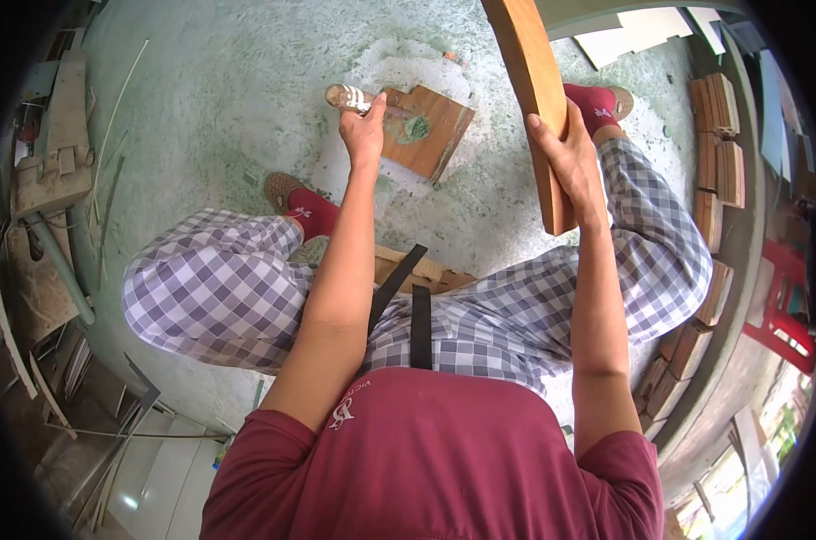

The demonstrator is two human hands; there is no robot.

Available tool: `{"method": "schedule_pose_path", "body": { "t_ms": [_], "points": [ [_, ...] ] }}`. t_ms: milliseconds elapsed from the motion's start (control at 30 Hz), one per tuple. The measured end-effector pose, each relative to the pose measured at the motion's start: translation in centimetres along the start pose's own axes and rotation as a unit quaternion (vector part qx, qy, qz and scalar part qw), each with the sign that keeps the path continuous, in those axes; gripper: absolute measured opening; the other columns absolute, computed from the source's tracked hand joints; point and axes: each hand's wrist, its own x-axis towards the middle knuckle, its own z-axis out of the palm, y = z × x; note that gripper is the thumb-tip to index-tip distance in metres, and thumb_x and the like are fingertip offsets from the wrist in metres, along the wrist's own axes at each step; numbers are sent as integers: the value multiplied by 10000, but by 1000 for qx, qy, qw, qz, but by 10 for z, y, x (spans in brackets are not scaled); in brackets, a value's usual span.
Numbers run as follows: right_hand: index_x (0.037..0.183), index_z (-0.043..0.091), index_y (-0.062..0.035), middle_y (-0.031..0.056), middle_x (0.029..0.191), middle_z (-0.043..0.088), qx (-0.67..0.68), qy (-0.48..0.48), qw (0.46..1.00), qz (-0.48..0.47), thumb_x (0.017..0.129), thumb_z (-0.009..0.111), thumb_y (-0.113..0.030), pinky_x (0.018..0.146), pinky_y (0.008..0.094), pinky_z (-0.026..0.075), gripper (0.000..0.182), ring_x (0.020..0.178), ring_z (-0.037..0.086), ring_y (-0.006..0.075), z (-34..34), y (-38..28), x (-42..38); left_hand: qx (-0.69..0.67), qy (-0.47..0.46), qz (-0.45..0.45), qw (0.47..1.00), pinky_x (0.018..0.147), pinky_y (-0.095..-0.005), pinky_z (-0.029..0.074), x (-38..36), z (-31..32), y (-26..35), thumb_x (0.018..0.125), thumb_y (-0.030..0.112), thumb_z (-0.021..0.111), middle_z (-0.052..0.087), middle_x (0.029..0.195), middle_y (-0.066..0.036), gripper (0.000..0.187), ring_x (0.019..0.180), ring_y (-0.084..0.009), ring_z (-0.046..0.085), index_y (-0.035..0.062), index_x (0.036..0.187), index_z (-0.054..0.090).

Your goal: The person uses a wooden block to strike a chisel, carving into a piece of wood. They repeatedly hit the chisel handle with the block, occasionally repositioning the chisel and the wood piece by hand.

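Observation:
My left hand (361,133) is closed round a tool with a rounded, light-banded handle (346,96); its working end is hard to make out over the board. Below it on the floor lies a flat brown wooden board (442,135) with a small greenish patch (416,129) on its face. On the right, my right hand (570,160) grips a long orange-brown wooden beam (534,76) near its lower end, thumb on the face and fingers behind it. The beam runs up past the top of the view, between my left hand and my right foot.
Wood blocks (709,162) are stacked along the right wall, near a red plastic chair (779,306). Wood scraps (66,135) and a grey pipe (63,265) stand at the left. White panels (619,36) lie at the upper right. My slippered feet flank the board.

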Motion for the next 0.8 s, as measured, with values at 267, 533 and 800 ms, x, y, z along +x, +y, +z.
{"method": "schedule_pose_path", "body": {
  "t_ms": [267,533,800],
  "points": [
    [1320,423,-6,265,1061,607,-11,-11,1000,-1,735,618,-623,829,397,503,872,955,639,333,9,13,7,98,-40,41,994,683,-318,457,-17,1,32,789,214,735,655,790,-66,247,700,-156,581,-11,831,642],
    [1332,410,-9,268,1078,603,-2,-27,1000,4,728,633,-609,839,402,500,880,976,634,339,11,12,5,107,-76,26,991,718,-317,464,-19,1,41,787,202,731,667,820,-69,238,739,-156,599,-7,867,648],
    [1333,415,-17,272,1078,606,2,-35,999,-2,732,632,-599,836,409,506,864,964,640,343,14,16,5,103,-99,46,989,764,-306,467,-19,3,34,785,192,731,672,880,-71,280,801,-154,607,-7,957,634]
  ]
}}
